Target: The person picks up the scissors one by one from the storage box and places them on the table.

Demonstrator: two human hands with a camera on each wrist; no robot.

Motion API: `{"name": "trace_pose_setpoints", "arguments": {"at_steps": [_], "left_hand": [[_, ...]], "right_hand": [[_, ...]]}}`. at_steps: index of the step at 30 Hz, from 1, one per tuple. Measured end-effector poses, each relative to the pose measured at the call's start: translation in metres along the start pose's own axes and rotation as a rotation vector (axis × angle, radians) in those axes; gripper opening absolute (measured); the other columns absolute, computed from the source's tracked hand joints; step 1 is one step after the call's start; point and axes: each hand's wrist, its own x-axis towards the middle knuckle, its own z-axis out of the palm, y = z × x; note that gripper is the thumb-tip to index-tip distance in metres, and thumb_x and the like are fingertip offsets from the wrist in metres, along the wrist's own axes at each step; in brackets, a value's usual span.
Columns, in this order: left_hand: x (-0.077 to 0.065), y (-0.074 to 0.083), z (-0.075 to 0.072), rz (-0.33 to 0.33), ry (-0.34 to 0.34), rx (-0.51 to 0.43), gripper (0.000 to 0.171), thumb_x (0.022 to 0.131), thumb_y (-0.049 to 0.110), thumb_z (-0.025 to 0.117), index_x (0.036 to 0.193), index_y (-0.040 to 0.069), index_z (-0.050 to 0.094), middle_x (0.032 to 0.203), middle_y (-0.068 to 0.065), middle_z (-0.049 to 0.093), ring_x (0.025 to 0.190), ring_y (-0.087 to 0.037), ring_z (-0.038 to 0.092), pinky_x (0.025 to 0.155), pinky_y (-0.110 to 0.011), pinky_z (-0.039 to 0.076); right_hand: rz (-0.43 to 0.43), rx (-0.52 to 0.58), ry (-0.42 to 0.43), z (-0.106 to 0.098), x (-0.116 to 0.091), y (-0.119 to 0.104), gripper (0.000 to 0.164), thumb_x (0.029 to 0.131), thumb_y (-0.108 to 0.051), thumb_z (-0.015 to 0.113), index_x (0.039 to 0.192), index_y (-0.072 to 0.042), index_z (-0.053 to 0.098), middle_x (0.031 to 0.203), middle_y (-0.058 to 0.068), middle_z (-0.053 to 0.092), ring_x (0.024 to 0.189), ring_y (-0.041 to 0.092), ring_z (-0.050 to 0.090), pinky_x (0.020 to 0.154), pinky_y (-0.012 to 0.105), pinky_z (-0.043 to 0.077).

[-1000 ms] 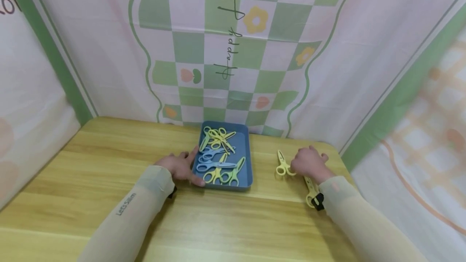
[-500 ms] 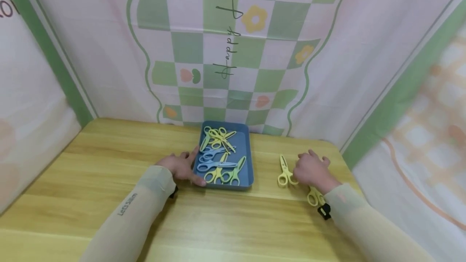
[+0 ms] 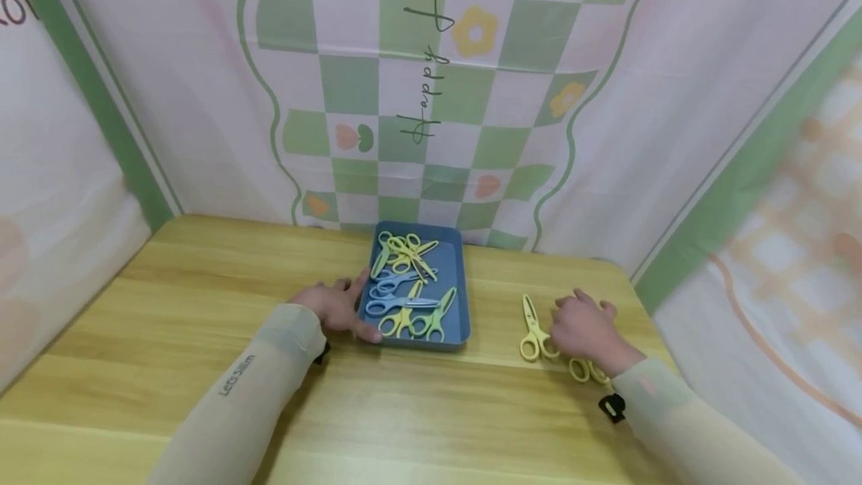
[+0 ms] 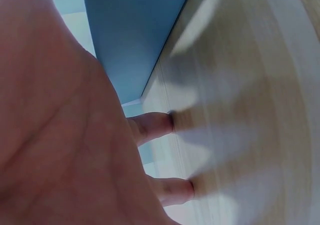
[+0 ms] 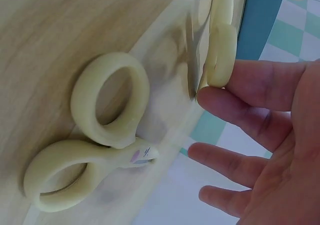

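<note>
Scissors w/ pale-yellow plastic loop handles (image 3: 534,329) are in the person's R hand (image 3: 584,329), on the R side of the wood-grain table (image 3: 404,410), apart from the tray; can't tell if they touch the tabletop. Grip's a small pinch: thumb & a fingertip close on one loop, other fingers loose & spread. 2nd pair of pale-yellow scissors (image 5: 120,155) lies flat on the table under/beside that hand, partly hidden in head view. L hand (image 3: 330,307) grasps nothing; fingers spread, it touches the L side & near L corner of the dark-blue rectangular tray (image 3: 453,268). Tray's in the middle, nr the back edge, w/ mixed scissors inside: yellow pairs (image 3: 407,249) overlapping at the far end, blue scissors (image 3: 400,303) mid-tray, green scissors (image 3: 438,314) nr the front. Green-&-white checked cloth (image 3: 417,88) hangs behind.
</note>
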Motion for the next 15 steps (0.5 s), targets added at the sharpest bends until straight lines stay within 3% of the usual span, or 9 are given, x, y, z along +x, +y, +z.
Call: {"name": "trace_pose_setpoints", "arguments": {"at_steps": [3,7,10,15], "left_hand": [[-0.003,0.002,-0.002,0.002,-0.01,0.006,0.134,0.064,0.076,0.077,0.159,0.036,-0.007,0.166,-0.012,0.006,0.144,-0.052,0.006,0.109,-0.07,0.013],[-0.007,0.004,-0.004,0.011,-0.017,0.008,0.134,0.064,0.076,0.077,0.16,0.035,-0.007,0.165,-0.014,0.006,0.144,-0.053,0.006,0.109,-0.071,0.013],[-0.005,0.003,-0.003,0.012,-0.011,0.002,0.137,0.061,0.078,0.077,0.16,0.034,-0.006,0.165,-0.015,0.007,0.143,-0.055,0.006,0.107,-0.073,0.013],[-0.001,0.002,-0.001,0.007,-0.009,-0.006,0.14,0.057,0.079,0.078,0.16,0.035,-0.007,0.165,-0.016,0.007,0.142,-0.057,0.006,0.105,-0.075,0.014]], "right_hand": [[-0.002,0.023,-0.008,0.0,-0.002,0.0,0.032,0.076,-0.022,0.07,0.09,0.006,0.068,0.124,0.033,0.059,0.126,0.063,0.035,0.099,0.08,0.012],[0.049,-0.035,-0.056,-0.001,-0.004,-0.007,0.009,0.072,-0.016,0.068,0.068,-0.009,0.063,0.128,0.029,0.059,0.131,0.061,0.03,0.096,0.082,0.008],[0.051,-0.098,-0.076,-0.003,-0.005,-0.011,0.015,0.071,-0.013,0.065,0.058,-0.017,0.057,0.129,0.026,0.06,0.132,0.059,0.03,0.095,0.083,0.007],[0.02,-0.08,-0.046,-0.009,-0.011,-0.012,0.008,0.076,-0.014,0.066,0.068,-0.014,0.068,0.126,0.025,0.062,0.13,0.058,0.034,0.095,0.082,0.011]]}}
